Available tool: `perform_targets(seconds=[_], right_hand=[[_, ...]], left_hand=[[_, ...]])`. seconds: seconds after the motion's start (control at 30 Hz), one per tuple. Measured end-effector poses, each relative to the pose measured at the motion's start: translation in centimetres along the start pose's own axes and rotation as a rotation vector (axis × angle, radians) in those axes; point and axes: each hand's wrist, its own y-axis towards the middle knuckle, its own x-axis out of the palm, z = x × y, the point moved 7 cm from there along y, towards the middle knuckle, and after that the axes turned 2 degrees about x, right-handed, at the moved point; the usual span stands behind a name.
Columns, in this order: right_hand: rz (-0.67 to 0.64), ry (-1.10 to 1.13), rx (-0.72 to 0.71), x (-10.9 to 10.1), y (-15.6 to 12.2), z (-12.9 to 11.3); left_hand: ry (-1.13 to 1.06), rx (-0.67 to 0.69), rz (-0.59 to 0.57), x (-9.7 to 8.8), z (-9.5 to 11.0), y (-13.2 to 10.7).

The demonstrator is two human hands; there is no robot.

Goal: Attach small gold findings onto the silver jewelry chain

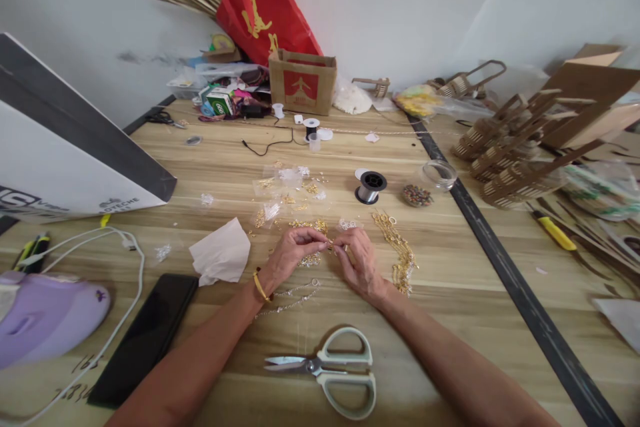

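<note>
My left hand [295, 253] and my right hand [357, 260] meet above the middle of the table, fingertips pinched almost together. Between them is a tiny gold-coloured piece [329, 246], too small to name. Beneath and behind the fingers lies a pile of small gold beads and findings [313, 225]. A silver chain [290, 307] rests by my left wrist, partly behind it. To the right of my right hand lie several gold chains [397, 247]. Scissors with pale green handles [320, 365] lie spread on the table between my forearms.
A spool of wire [370, 187] and a dish of mixed beads [418, 195] stand behind my right hand. At left are a white paper [221, 252], a black phone [147, 337] and a white cable [139, 280]. Small woven baskets [515, 153] stand at right.
</note>
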Motion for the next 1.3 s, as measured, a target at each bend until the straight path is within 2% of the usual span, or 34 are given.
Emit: perform_targets(seconds=[0.6,0.9,1.3], right_hand=[[0.004,0.006,-0.019,0.10,-0.06,-0.11],[-0.019,-0.019,0.006,0.07,-0.06,0.07],[0.000,-0.033,-0.007,-0.04,0.01,0.00]], left_hand=[[0.016,0.011,-0.029,0.15,-0.08,-0.04],[0.005,0.016,0.013,-0.17,0.32,0.02],[0.015,0.023,0.006,-0.22,0.27,0.05]])
